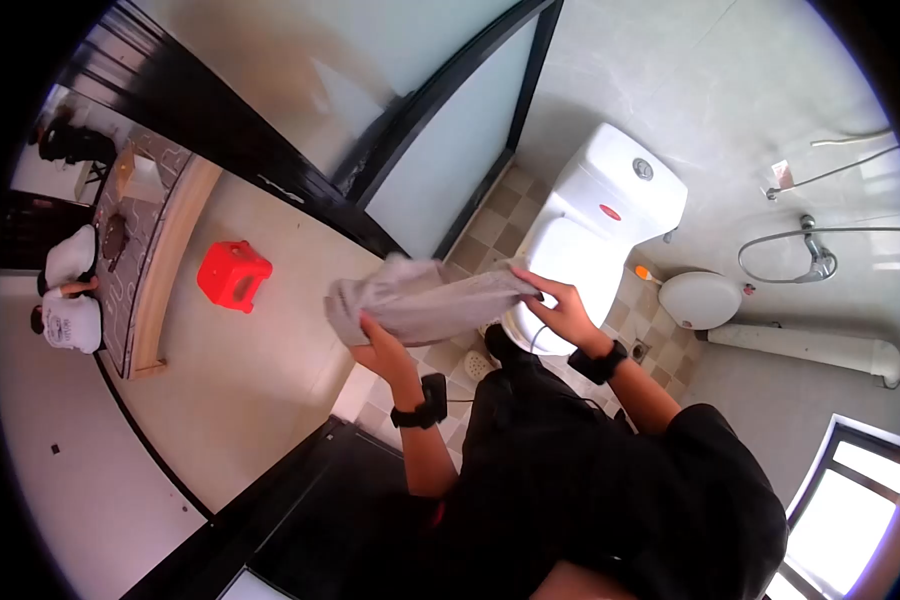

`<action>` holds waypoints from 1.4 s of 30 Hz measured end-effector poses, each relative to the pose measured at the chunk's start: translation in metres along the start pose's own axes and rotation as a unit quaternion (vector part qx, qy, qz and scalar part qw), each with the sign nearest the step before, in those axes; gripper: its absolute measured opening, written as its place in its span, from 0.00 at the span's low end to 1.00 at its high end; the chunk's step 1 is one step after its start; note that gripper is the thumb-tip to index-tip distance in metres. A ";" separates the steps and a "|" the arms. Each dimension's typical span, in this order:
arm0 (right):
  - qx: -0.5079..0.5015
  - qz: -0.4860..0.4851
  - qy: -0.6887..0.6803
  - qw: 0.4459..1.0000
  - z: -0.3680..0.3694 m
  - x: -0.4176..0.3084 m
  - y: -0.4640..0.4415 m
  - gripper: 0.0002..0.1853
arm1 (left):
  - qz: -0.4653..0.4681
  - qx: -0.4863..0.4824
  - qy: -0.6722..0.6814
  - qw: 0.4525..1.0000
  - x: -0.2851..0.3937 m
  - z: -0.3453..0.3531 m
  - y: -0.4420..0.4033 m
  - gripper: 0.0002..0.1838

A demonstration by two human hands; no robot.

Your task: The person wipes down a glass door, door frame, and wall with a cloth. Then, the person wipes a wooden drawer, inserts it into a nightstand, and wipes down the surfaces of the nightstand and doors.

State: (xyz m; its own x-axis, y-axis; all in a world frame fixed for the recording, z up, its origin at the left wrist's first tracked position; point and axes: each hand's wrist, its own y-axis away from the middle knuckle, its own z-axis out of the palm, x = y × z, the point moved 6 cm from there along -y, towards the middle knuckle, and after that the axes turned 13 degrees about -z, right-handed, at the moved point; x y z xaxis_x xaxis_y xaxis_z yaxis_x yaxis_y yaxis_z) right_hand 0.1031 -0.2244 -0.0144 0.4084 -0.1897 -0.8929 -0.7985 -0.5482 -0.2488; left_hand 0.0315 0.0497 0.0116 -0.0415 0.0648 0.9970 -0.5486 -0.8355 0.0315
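Note:
A greyish cloth [420, 303] hangs stretched between my two hands in the middle of the view, above the tiled floor and beside the toilet. My left hand [381, 352] grips its lower left part, thumb on top. Its right end is pinched in the fingers of my right hand [560, 308], which is in front of the white toilet [575, 262]. Black bands are on both my wrists. The cloth hides part of the floor and the doorway edge.
A red stool [234, 275] stands on the beige floor at left. Near a bed [150, 230] are people in white tops. Dark-framed glass doors [450, 130] rise at the top. At right are a shower hose, a tap [818, 262], a white basin [700, 300] and a pipe [810, 348].

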 end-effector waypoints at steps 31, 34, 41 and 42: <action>0.184 -0.198 -0.317 0.909 -0.133 -0.081 -0.243 0.15 | 0.387 -0.121 -0.250 0.879 0.252 0.162 -0.051 0.36; 0.147 -0.218 -0.315 0.912 -0.139 -0.119 -0.283 0.14 | 0.330 -0.119 -0.197 0.916 0.257 0.160 -0.063 0.35; 0.164 -0.273 -0.244 0.916 -0.119 -0.190 -0.343 0.11 | 0.396 -0.208 -0.332 0.831 0.227 0.169 -0.070 0.25; 0.154 -0.370 -0.126 0.907 -0.115 -0.196 -0.347 0.12 | 0.433 -0.186 -0.336 0.816 0.228 0.172 -0.075 0.22</action>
State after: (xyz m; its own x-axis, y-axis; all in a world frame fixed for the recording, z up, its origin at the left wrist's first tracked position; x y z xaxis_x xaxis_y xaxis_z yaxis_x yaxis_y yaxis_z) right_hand 0.3509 -0.0909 0.2902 0.8003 0.3516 -0.4856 -0.4474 -0.1890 -0.8741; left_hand 0.2064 0.0331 0.2490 -0.1481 -0.8800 0.4513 -0.7772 -0.1786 -0.6034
